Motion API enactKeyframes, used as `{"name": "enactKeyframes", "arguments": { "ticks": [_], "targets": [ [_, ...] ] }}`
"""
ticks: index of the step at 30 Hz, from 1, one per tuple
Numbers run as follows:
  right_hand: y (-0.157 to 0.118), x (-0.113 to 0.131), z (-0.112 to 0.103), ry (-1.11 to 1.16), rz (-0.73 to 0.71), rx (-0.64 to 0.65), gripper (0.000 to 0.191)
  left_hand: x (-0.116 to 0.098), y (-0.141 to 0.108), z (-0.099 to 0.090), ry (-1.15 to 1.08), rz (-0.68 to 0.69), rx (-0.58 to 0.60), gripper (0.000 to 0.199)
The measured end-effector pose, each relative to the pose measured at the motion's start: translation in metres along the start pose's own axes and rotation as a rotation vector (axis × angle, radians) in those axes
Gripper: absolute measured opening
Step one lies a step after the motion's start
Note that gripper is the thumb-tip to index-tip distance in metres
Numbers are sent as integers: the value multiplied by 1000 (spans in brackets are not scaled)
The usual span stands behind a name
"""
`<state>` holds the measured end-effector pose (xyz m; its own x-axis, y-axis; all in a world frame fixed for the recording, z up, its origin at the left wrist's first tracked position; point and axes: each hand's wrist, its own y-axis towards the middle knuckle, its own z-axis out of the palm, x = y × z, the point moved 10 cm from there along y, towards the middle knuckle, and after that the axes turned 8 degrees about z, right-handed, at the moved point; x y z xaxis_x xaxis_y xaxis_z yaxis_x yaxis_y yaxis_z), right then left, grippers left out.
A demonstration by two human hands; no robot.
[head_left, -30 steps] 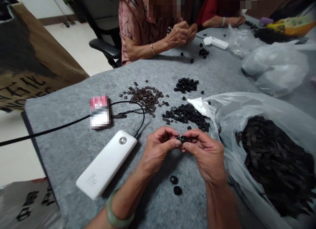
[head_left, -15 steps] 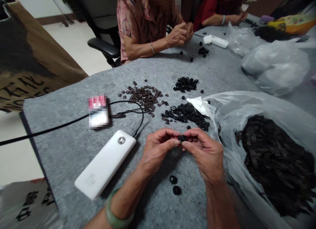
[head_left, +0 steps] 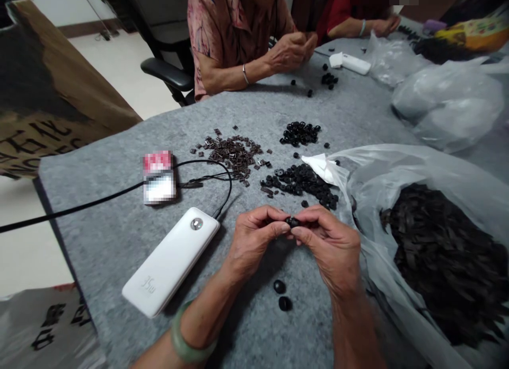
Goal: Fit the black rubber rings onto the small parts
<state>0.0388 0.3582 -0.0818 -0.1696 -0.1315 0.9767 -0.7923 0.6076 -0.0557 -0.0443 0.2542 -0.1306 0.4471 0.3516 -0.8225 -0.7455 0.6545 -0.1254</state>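
Note:
Between the fingertips of my left hand [head_left: 254,242] and my right hand [head_left: 332,247] is a small round black part [head_left: 292,221], pinched from both sides. Its details are partly covered by the fingers. Two round black pieces [head_left: 279,287] lie on the grey table cover below my hands. Just beyond my fingers is a heap of black disc-like parts [head_left: 304,183], with a second heap of black ring-like parts [head_left: 300,133] farther off. Small dark brown rectangular pieces [head_left: 234,154] are spread to the left of these.
A white power bank [head_left: 170,263] with a black cable lies left of my hands. On the right, a clear plastic bag [head_left: 369,173] holds dark strips [head_left: 445,263]. A crumpled tissue [head_left: 320,167] touches the bag. Across the table [head_left: 159,130], two people work with their hands.
My hands stay almost in place, and the small black part appears slightly turned between the fingertips. The person opposite has shifted their hands a little. The view has moved slightly.

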Motion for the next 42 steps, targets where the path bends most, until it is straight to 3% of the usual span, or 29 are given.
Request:
{"name": "enactKeyframes", "arguments": {
  "ticks": [12, 17, 26, 35, 42],
  "targets": [
    [-1, -8, 2, -76, 92, -84, 16, 14, -4, 3, -27, -95, -17, 24],
    [-2, 6, 4, -156, -1, -97, 13, 10, -3, -1, 2, -61, -17, 29],
    [-9, 21, 5, -237, -175, -103, 10, 9, -1, -6, -85, -145, -51, 28],
    [-2, -22, 8, 179, 61, -22, 20, -3, -1, 2, -107, -18, -41, 17],
    [-2, -33, 11, 239, 135, -44, 25, -11, -1, 3, -21, 46, -33, 12]
  ]
}}
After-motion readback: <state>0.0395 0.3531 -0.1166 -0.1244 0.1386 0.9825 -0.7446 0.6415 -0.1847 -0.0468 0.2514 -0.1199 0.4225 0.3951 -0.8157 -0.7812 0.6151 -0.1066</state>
